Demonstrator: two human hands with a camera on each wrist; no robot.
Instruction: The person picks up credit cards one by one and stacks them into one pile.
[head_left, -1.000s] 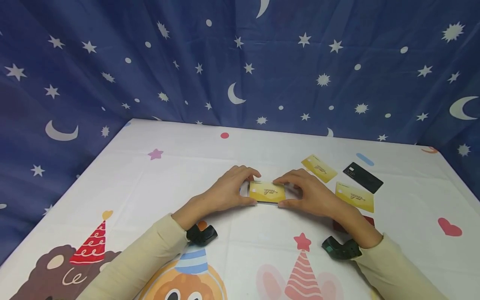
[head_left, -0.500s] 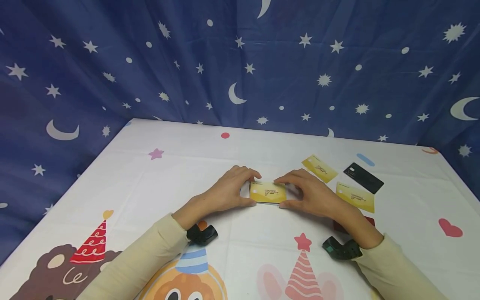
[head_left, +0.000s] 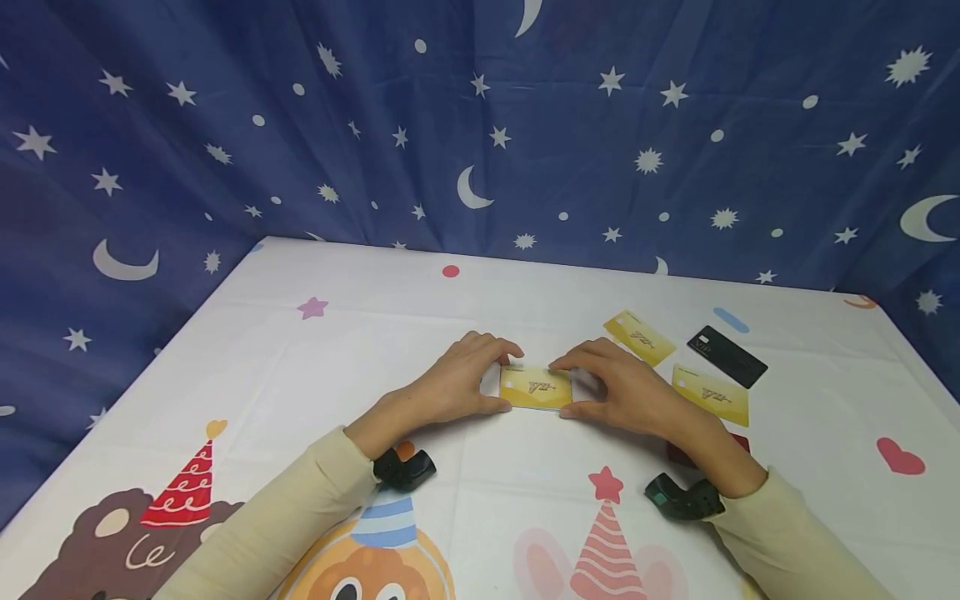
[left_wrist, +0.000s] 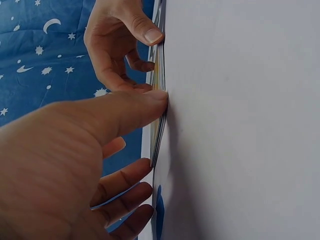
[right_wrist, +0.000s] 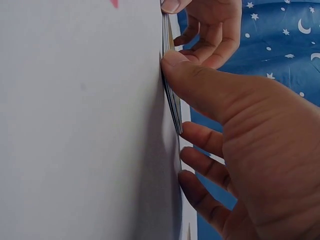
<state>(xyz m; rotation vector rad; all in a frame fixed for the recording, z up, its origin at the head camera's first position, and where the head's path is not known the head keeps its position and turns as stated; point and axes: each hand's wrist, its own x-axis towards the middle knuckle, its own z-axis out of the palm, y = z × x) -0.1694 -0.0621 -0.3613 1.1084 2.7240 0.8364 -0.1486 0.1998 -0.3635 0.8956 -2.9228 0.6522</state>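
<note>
A stack of plastic cards (head_left: 536,388) with a yellow one on top lies flat on the white tablecloth in the head view, between both hands. My left hand (head_left: 467,377) holds its left end, thumb at the near corner and fingertips at the far one. The opposite end is pinched the same way by my right hand (head_left: 621,388). In the left wrist view, the layered card edges (left_wrist: 161,125) run between thumb and fingers. From the right wrist, the stack's thin side (right_wrist: 175,107) shows several cards lying close together.
Right of the stack lie two loose yellow cards, one farther back (head_left: 639,337) and one nearer (head_left: 711,394), plus a black card (head_left: 726,356). A dark red card (head_left: 738,442) is partly hidden by the right forearm. A blue starry curtain (head_left: 375,108) hangs behind the table.
The dark card edge that showed under the yellow card's near side is now less visible, and the stack looks more even. My right fingers have shifted very slightly to the right.
</note>
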